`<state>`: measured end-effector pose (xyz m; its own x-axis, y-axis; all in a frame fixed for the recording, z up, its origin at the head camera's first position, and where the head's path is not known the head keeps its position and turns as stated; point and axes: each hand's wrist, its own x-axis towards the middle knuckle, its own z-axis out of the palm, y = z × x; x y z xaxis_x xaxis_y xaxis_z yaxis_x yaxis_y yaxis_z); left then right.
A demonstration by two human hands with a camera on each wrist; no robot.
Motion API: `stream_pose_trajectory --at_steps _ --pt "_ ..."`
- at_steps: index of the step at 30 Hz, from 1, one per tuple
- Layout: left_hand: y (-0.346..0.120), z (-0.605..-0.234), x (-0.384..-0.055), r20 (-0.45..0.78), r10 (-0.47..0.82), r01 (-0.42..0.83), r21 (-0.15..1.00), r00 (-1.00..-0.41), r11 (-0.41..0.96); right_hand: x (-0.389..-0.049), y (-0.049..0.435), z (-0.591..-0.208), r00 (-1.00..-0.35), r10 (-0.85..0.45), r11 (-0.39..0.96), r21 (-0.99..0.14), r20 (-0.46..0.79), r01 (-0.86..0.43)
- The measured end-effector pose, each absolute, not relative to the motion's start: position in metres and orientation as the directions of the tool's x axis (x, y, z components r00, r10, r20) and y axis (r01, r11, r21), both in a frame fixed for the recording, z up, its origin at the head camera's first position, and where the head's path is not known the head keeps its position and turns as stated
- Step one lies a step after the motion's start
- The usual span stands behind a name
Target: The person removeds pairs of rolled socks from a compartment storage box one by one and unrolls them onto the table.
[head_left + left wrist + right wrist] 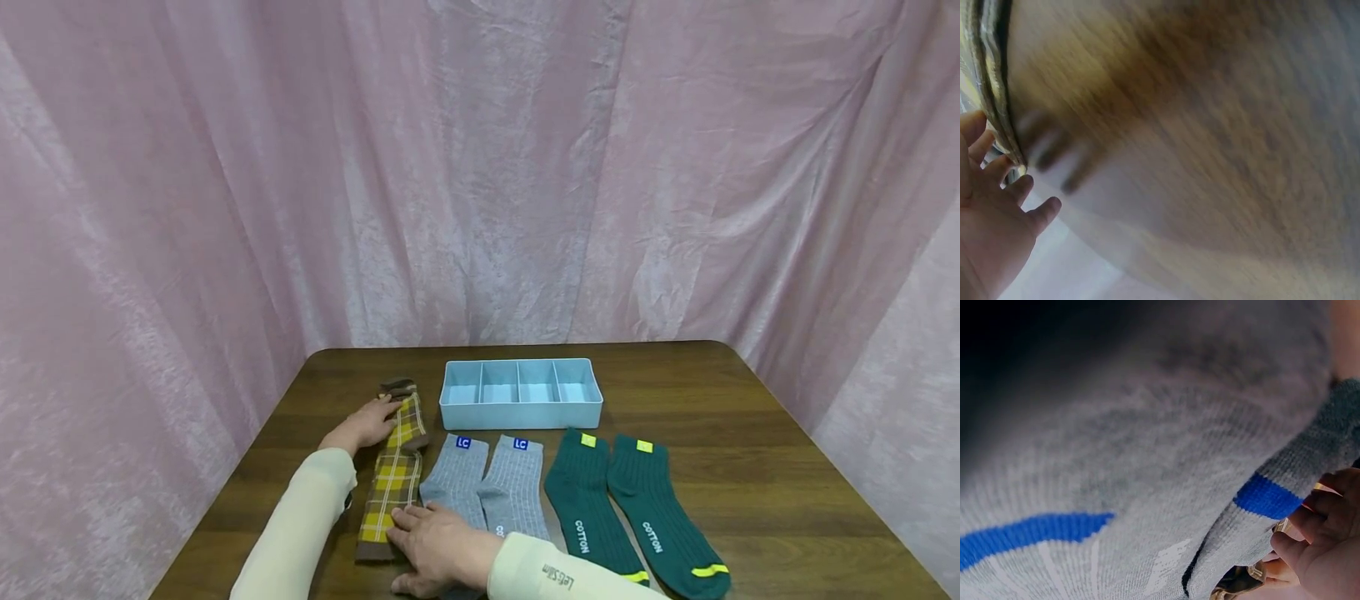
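Note:
A pair of yellow-and-brown plaid socks lies lengthwise on the left of the table, one on top of the other; the two layered edges show in the left wrist view. My left hand rests at the far, cuff end, with fingers loosely extended over the fabric. Near the toe end, my right hand lies with fingers spread, fingertips touching the plaid. Its palm and wrist are over the grey socks, hiding part of them. In the right wrist view, the right hand's fingers are relaxed beside a grey sock with blue bands.
A light blue box with several compartments stands behind the socks. Two green socks with yellow toe stripes lie side by side on the right. The wooden table has a pink curtain hanging behind it.

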<state>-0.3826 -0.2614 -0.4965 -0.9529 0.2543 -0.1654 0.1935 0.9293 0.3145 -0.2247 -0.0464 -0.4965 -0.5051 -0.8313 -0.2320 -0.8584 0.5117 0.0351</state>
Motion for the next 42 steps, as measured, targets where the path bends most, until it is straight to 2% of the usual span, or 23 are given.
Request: stream_pose_trajectory --at_steps 5,13,18,25,32,38,40,42 --pt "-0.266 -0.497 -0.38 -0.17 0.236 0.188 0.255 -0.957 0.948 -0.223 -0.047 -0.494 -0.512 -0.83 0.521 0.021 -0.223 -0.853" --pt "-0.283 -0.5 -0.372 -0.163 0.14 0.108 0.19 -0.977 0.976 -0.231 -0.05 -0.491 -0.524 -0.819 0.56 -0.125 -0.235 -0.819" --pt "-0.302 -0.498 -0.36 -0.152 0.087 0.061 0.17 -0.985 0.984 -0.236 -0.051 -0.488 -0.514 -0.828 0.549 -0.139 -0.224 -0.824" --pt "-0.322 -0.496 -0.345 -0.123 -0.02 -0.038 0.149 -0.992 0.988 -0.242 -0.053 -0.487 -0.549 -0.813 0.567 -0.049 -0.193 -0.822" --pt "-0.336 -0.491 -0.335 -0.079 -0.091 -0.097 0.078 -0.993 0.992 -0.253 -0.053 -0.492 -0.636 -0.755 0.63 0.094 -0.157 -0.771" --pt "-0.346 -0.487 -0.331 -0.038 -0.067 -0.066 -0.03 -0.997 0.997 -0.258 -0.052 -0.496 -0.702 -0.707 0.688 0.147 -0.087 -0.711" --pt "-0.349 -0.487 -0.33 0.003 -0.015 -0.015 -0.016 -1.0 1.0 -0.258 -0.052 -0.497 -0.694 -0.717 0.681 0.151 -0.061 -0.717" --pt "-0.35 -0.489 -0.33 0.043 0.06 0.062 0.047 -0.997 0.997 -0.255 -0.053 -0.497 -0.671 -0.74 0.66 0.143 -0.046 -0.738"
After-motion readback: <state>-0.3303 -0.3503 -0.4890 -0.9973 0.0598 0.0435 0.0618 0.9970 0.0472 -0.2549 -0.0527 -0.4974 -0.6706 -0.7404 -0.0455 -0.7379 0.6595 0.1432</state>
